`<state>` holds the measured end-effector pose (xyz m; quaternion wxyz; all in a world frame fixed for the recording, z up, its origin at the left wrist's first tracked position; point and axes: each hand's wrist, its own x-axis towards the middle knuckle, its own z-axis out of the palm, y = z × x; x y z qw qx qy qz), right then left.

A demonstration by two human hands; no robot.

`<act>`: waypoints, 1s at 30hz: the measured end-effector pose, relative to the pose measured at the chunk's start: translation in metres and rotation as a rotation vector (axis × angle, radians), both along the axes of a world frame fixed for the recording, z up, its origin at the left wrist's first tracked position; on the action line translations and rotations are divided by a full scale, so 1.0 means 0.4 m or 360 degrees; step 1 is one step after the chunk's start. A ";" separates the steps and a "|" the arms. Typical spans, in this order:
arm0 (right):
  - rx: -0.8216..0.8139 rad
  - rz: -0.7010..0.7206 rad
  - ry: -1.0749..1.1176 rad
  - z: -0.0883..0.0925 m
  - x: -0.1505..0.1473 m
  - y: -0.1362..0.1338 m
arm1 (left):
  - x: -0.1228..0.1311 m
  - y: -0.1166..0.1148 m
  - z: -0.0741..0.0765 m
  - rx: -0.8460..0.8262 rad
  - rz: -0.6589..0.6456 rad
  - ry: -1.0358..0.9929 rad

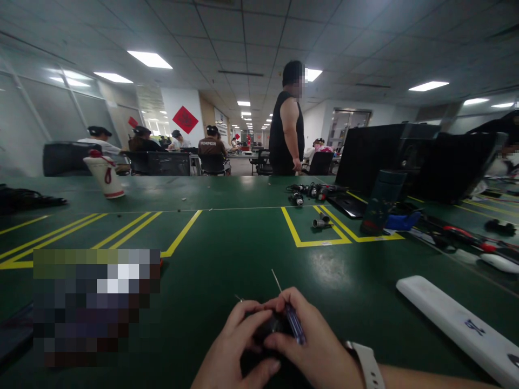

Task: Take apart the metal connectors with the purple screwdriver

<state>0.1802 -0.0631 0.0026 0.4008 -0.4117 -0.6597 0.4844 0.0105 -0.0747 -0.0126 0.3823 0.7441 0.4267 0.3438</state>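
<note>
My right hand [302,329] is closed around the ribbed bluish, see-through handle of a screwdriver [294,323]. Its thin metal shaft points up and away to the left, clear of the table. Curled beside it, my left hand [239,343] grips a small dark object [270,327], which my right fingertips also seem to touch. Fingers cover most of that object, so its kind does not show. A thin, pale, pointed end juts out past my left index finger. A light-strapped watch [367,364] is on my right wrist.
Several dark metal connectors [320,221] lie inside yellow tape lines. To the right are a dark bottle [383,202], monitors [368,156] and a long white case [458,324]. A blurred-out item [97,308] lies left. Beyond the green table [227,237] a person [287,127] stands.
</note>
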 end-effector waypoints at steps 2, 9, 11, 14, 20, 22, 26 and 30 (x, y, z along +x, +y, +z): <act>-0.0006 0.0053 -0.0022 -0.002 0.003 -0.001 | 0.005 -0.003 0.001 0.0080 0.0051 0.0076; 0.0067 0.0224 -0.0065 0.007 0.008 -0.014 | 0.003 -0.009 0.036 0.0244 0.0110 0.0300; 0.0028 0.0162 -0.0016 0.016 0.016 -0.011 | -0.003 -0.006 0.037 0.0434 0.0077 0.0431; -0.0014 0.0037 0.0045 0.024 0.031 0.000 | -0.015 0.003 0.026 0.0961 -0.0056 0.0628; 0.0005 -0.0035 0.0059 0.021 0.044 0.017 | -0.027 0.007 0.025 0.1467 -0.0263 0.0939; 0.0032 -0.0083 0.0038 0.026 0.046 0.018 | -0.028 0.005 0.037 0.1330 -0.0232 0.0899; 0.0097 -0.0251 0.0048 0.042 0.059 0.024 | -0.028 0.010 0.065 0.0636 -0.0018 0.0585; -0.0049 -0.0323 0.0212 0.041 0.069 0.033 | -0.024 0.027 0.070 -0.0079 0.0245 0.0095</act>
